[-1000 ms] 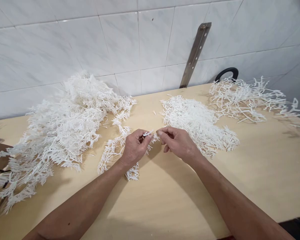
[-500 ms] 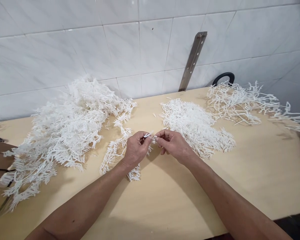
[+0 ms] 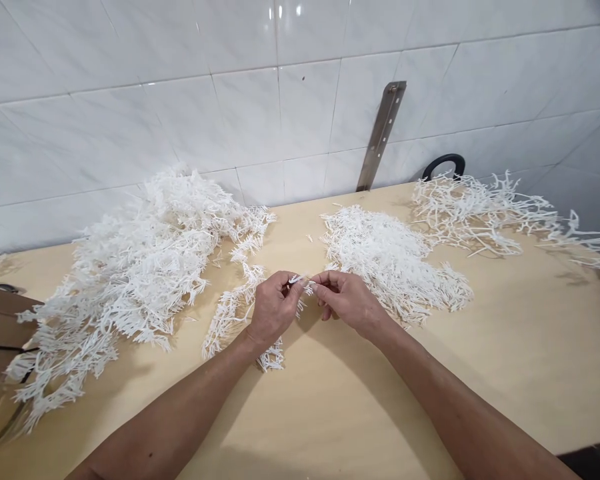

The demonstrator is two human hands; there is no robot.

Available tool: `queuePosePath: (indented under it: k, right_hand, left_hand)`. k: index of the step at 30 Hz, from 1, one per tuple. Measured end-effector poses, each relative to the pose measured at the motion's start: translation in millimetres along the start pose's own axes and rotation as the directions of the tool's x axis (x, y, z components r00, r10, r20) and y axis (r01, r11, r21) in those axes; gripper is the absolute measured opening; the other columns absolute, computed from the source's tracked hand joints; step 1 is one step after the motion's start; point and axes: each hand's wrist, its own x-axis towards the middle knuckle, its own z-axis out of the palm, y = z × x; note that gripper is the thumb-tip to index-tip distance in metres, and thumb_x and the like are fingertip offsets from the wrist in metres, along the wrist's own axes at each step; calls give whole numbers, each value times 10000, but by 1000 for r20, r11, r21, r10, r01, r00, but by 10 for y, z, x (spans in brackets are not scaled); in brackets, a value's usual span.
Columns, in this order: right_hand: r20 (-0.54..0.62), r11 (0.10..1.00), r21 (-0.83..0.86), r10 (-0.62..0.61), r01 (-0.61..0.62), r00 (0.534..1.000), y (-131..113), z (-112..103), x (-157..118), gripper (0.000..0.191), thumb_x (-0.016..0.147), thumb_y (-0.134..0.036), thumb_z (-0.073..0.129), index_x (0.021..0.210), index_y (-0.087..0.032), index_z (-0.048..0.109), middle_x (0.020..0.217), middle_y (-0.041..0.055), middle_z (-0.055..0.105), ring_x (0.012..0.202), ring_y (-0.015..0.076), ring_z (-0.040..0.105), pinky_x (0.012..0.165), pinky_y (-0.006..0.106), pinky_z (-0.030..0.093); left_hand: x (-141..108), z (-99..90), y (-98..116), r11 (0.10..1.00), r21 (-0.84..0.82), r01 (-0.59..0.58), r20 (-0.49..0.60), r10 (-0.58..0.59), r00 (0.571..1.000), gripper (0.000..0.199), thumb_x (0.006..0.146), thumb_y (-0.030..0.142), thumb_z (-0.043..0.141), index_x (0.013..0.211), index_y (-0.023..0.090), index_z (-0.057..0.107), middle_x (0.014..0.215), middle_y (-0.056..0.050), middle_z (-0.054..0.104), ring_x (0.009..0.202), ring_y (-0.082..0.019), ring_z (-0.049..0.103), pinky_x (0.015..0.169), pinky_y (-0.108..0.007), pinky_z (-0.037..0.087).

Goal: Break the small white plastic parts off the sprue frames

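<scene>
Near the middle of the table point(image 3: 325, 413), my left hand point(image 3: 275, 307) pinches a small white branched piece point(image 3: 300, 283). The fingertips of my right hand point(image 3: 347, 300) close on the right end of the same piece. Under and beside my left hand lies a strand of white sprigs point(image 3: 227, 320). Behind my right hand spreads a pile of short white sprigs point(image 3: 380, 257). A larger heap of feathery white branches point(image 3: 145, 257) rises at the left. My fingers partly hide the held piece.
Bare white stems point(image 3: 480, 213) lie at the back right, in front of a black ring-shaped handle point(image 3: 445, 160). A perforated metal strip point(image 3: 381, 137) leans on the tiled wall point(image 3: 245, 113). A brown box point(image 3: 3, 327) stands at the left edge.
The view has tilted slightly upward, so everything sits a little lower. Both hands keep their pinch on the small white piece, with hardly any movement.
</scene>
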Motion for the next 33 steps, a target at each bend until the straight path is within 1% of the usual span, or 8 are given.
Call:
queuePosePath:
  k: [3, 5, 8, 11, 16, 23, 28, 33]
  right_hand:
    - [-11, 999, 35, -9, 9, 1000, 14, 1, -1, 228, 844, -385, 607, 910, -174, 661, 655, -23, 623, 453, 114, 620, 439, 211, 450]
    - [-50, 1000, 6, -15, 16, 999, -1, 13, -12, 200, 843, -367, 598, 886, -178, 648, 657, -23, 627, 448, 119, 619, 458, 227, 468]
    - [-151, 990, -136, -68, 48, 986, -38, 39, -35, 165, 839, -331, 574, 867, -188, 649, 701, 0, 662, 475, 130, 623, 487, 249, 489]
    - [-215, 950, -295, -170, 102, 962, -51, 60, -52, 165, 842, -303, 541, 882, -197, 661, 785, 34, 700, 581, 157, 655, 531, 262, 501]
    - [-202, 915, -376, -234, 145, 951, -26, 60, -63, 176, 857, -308, 519, 895, -208, 659, 807, 41, 712, 679, 183, 680, 584, 275, 503]
    - [-178, 915, -388, -194, 112, 965, -9, 72, -57, 166, 859, -283, 508, 869, -219, 660, 638, 6, 691, 596, 187, 664, 636, 305, 505]
    - [-148, 902, -421, -176, 99, 973, 33, 99, -44, 128, 852, -270, 522, 843, -212, 637, 660, 13, 706, 611, 189, 659, 644, 311, 495]
    - [-122, 886, -446, -200, 127, 972, 33, 79, -41, 177, 880, -292, 503, 836, -216, 656, 628, 3, 695, 580, 183, 657, 638, 308, 497]
  left_hand:
    - [-3, -2, 11, 1000, -8, 13, 3, -13, 1000, 267, 867, 413, 610, 804, 160, 668, 666, -8, 616, 600, -119, 532, 580, -230, 418]
    - [-6, -7, 30, 1000, 17, 11, -8, -11, 1000, 257, 868, 404, 608, 798, 163, 665, 653, 3, 601, 586, -112, 513, 570, -225, 403]
    - [-10, -14, 51, 995, 95, -17, -15, 18, 1000, 244, 873, 386, 603, 783, 166, 658, 648, 11, 590, 578, -105, 498, 575, -223, 390]
    - [-13, -17, 52, 980, 194, -55, 2, 55, 998, 246, 888, 378, 578, 767, 172, 643, 633, 12, 574, 576, -108, 489, 574, -228, 376]
    - [-13, -17, 38, 955, 287, -77, 67, 60, 996, 267, 893, 365, 542, 706, 180, 589, 590, 20, 519, 551, -112, 453, 551, -236, 341]
    - [-27, -18, 26, 945, 298, -132, 172, 83, 982, 234, 914, 325, 486, 737, 192, 561, 622, 18, 544, 562, -120, 458, 569, -244, 330]
    - [-14, -22, 58, 924, 356, -141, 294, 33, 955, 244, 877, 276, 494, 644, 205, 479, 547, 34, 465, 509, -121, 386, 525, -256, 264]
    - [-2, -44, 60, 907, 392, -156, 312, 29, 950, 268, 886, 269, 479, 629, 208, 432, 528, 39, 434, 483, -119, 354, 522, -265, 230]
